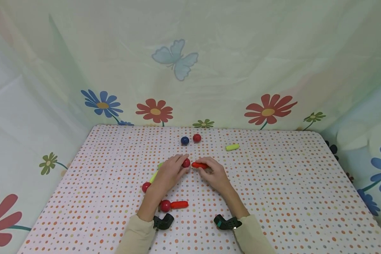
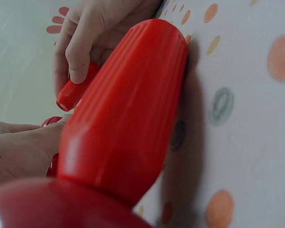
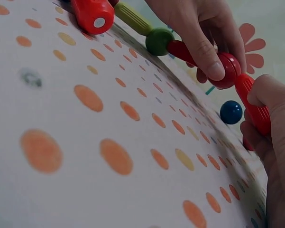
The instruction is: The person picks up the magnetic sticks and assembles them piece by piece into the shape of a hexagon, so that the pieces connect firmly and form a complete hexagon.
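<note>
Left hand (image 1: 170, 172) grips glossy dark-red ball (image 1: 186, 163); right hand (image 1: 215, 174) pinches ridged bright-red plastic-looking rod (image 1: 199, 165), its end facing that ball, just beside it, between the hands. Glossy dark-blue ball (image 1: 185, 140) lies beyond both hands.

No readable text, label, brand, number or sign (all three views checked).

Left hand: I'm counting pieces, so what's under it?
The right wrist view shows a red stick running under the left hand from a green ball toward a red ball. The hand covers the stick's far end.
</note>
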Available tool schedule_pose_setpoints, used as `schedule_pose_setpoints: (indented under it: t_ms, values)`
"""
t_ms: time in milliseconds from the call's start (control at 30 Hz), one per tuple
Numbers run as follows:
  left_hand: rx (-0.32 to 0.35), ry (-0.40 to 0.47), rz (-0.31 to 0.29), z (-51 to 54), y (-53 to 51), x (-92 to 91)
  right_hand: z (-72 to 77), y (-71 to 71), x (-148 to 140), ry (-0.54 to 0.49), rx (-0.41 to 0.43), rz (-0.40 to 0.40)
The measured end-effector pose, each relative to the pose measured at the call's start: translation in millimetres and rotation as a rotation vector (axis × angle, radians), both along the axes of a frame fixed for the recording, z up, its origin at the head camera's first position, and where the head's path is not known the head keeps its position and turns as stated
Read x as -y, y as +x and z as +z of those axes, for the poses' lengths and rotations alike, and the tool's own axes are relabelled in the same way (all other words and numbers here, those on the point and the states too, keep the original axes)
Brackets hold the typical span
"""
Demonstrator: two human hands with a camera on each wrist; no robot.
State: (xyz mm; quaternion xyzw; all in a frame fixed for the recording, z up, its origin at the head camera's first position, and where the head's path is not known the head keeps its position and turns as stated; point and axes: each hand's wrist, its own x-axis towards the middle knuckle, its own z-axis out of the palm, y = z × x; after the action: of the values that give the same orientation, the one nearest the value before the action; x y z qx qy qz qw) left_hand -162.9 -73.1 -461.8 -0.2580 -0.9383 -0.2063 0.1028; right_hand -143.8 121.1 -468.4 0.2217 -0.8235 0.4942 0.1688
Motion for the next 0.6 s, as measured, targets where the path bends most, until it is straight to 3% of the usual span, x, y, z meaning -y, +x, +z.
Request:
schedule_pose_setpoints:
  t_ms: [433,600]
  values:
    - [-0.009,-0.005,-0.039,-0.3,0.1,1.4,1.5,0.8,-0.7,-0.007,-0.030,0.054]
    - [0.008,-0.022,-0.047,1.4,-0.4,2.9,-12.0,-6.4,-2.5,-0.004,-0.023,0.050]
